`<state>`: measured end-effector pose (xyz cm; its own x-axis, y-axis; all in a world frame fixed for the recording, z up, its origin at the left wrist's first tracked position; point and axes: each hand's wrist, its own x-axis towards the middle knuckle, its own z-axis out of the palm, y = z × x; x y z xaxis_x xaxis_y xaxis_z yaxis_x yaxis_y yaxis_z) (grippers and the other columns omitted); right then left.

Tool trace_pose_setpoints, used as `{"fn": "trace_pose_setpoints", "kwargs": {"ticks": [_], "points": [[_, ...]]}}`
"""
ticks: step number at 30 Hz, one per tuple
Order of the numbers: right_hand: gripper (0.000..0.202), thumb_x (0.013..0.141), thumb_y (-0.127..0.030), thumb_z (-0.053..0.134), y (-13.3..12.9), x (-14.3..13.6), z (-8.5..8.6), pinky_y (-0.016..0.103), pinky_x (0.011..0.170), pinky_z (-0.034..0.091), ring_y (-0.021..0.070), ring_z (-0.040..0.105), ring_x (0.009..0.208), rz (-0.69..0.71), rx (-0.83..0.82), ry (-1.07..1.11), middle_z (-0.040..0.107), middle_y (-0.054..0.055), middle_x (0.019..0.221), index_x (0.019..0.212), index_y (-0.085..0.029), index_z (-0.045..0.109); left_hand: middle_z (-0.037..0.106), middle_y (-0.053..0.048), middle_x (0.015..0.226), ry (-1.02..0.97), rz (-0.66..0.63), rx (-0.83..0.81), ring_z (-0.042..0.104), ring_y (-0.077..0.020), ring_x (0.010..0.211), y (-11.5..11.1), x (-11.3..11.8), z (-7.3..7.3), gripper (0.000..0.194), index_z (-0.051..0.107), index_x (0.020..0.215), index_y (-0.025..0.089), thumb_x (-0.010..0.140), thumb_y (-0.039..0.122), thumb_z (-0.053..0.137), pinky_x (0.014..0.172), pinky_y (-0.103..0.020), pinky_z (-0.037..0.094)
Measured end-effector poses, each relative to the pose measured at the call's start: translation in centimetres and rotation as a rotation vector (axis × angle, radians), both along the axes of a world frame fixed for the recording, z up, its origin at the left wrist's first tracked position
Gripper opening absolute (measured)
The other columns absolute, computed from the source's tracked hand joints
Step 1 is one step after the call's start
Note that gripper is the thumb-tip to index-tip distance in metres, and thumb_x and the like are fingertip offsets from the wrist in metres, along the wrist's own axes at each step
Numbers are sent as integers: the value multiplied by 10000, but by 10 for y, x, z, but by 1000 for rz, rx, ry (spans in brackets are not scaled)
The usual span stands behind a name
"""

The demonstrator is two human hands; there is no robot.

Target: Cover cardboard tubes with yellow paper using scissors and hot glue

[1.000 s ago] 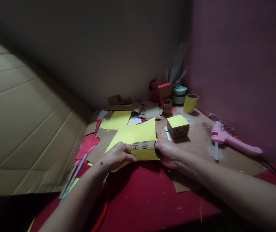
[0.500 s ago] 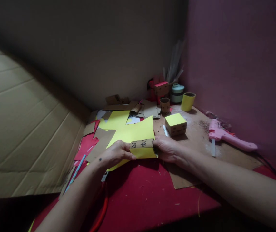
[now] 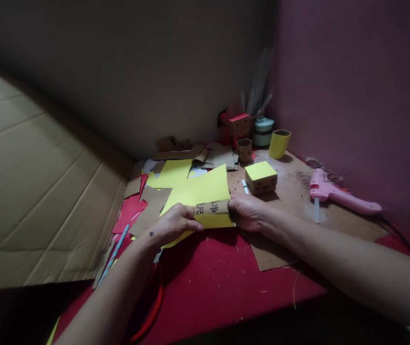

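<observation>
Between my hands lies a cardboard tube point(image 3: 214, 207) with black printed characters, resting on a yellow paper sheet point(image 3: 201, 188). The sheet's near edge curls up in front of the tube. My left hand point(image 3: 178, 221) is closed on the tube's left end and the paper, thumb along the near side. At the other end my right hand point(image 3: 248, 211) is closed round the tube's rim and the paper; some of its fingers are hidden. A small cardboard box point(image 3: 261, 181) with a yellow top sits just beyond my right hand, beside a white marker point(image 3: 245, 186).
A pink glue gun point(image 3: 341, 194) lies at the right by the wall. At the back stand a yellow tube point(image 3: 279, 144), a short cardboard ring point(image 3: 244, 151) and a turquoise jar point(image 3: 263, 131). Red paper scraps point(image 3: 128, 214) lie left; a large cardboard panel point(image 3: 43, 187) leans there.
The whole view has shifted slightly, so things sit a little higher in the picture. Both hands keep their hold on the tube and paper, which look nearly unchanged.
</observation>
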<state>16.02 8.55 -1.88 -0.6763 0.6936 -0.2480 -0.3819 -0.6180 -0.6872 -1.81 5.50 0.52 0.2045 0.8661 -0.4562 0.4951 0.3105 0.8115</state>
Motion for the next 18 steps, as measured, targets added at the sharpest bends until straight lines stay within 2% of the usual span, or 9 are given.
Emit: {"fn": "trace_pose_setpoints", "kwargs": {"ticks": [6, 18], "points": [[390, 651, -26, 551, 1, -2, -6, 434, 854, 507, 279, 663, 914, -11, 19, -1, 735, 110, 818, 1000, -140, 682, 653, 32, 633, -15, 8, 13, 542, -126, 603, 1, -1, -3, 148, 699, 682, 167, 539, 198, 719, 623, -257, 412], [424, 636, 9, 545, -1, -2, -4, 402, 809, 526, 260, 679, 865, -50, 17, -19, 739, 102, 808, 1004, -147, 688, 676, 11, 638, 14, -19, -11, 561, -136, 597, 1, 1, 1, 138, 706, 672, 171, 547, 225, 720, 641, -274, 432]]}}
